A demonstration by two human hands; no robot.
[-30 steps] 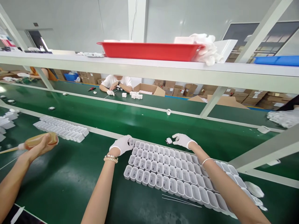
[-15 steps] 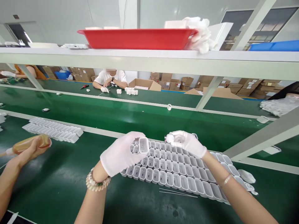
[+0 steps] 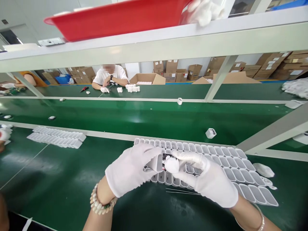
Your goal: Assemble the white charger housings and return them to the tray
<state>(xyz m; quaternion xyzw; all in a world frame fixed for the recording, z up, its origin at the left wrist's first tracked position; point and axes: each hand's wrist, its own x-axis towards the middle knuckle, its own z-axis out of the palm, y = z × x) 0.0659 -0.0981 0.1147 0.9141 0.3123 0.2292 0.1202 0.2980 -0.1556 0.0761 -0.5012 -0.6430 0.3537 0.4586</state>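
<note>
My left hand (image 3: 131, 168), in a white glove, grips a small white plastic housing (image 3: 158, 163) with its opening turned to the right. My right hand (image 3: 209, 178), gloved too, holds a small part with a white rounded cap (image 3: 172, 164) and dark, circuit-like pieces at its left side. This part is right at the mouth of the housing; whether its edge is inside I cannot tell. Below and behind both hands stand rows of open white housings (image 3: 250, 178), partly covered by the gloves.
Thin white rods (image 3: 181, 191) lie before the rows. A single housing (image 3: 211, 133) sits on the green belt (image 3: 134, 117). Slanted posts (image 3: 276, 131) carry a shelf (image 3: 144, 49) with a red tray (image 3: 115, 21). More housings (image 3: 56, 137) stand left. A co-worker (image 3: 110, 78) sits opposite.
My hands have come together, bringing the capped part to the housing's mouth. The view has tilted. At the left, another person's hand with a yellowish bottle has left the view.
</note>
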